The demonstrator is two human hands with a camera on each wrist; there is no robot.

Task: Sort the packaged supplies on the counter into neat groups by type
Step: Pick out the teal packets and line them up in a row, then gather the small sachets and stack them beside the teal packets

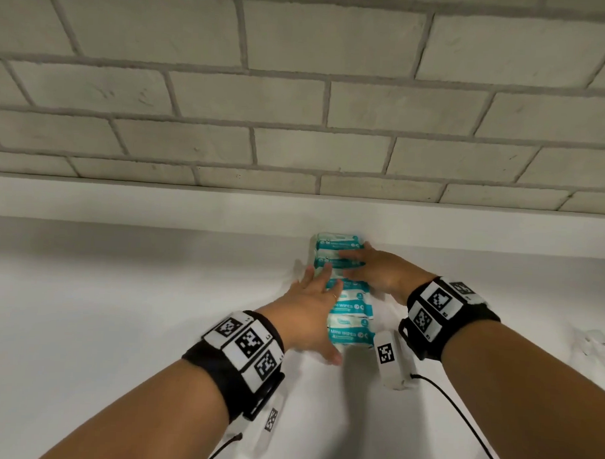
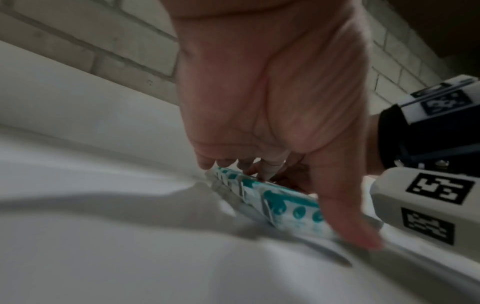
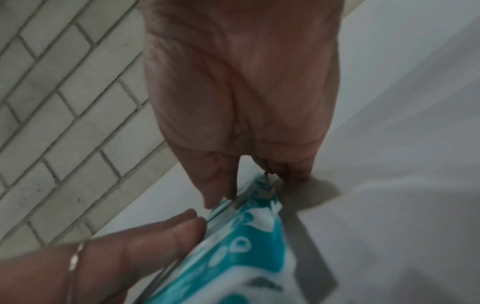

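- Wipe packs [image 1: 350, 299] form a row running away from the person on the tabletop [image 1: 120, 291].
- Left hand [image 1: 312, 308] flanks its left edge, right hand [image 1: 375, 269] lies on top, nearer the far end; both with fingers straight, flat, pinching nothing.

We count about 5 teal wipe packs [image 1: 349, 310] in 1 row, 2 hands, 2 wristbands [image 1: 249, 351].

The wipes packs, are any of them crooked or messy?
Nothing stands out. The wipes packs lie in one straight row on the counter, with the left hand and right hand flat against them.
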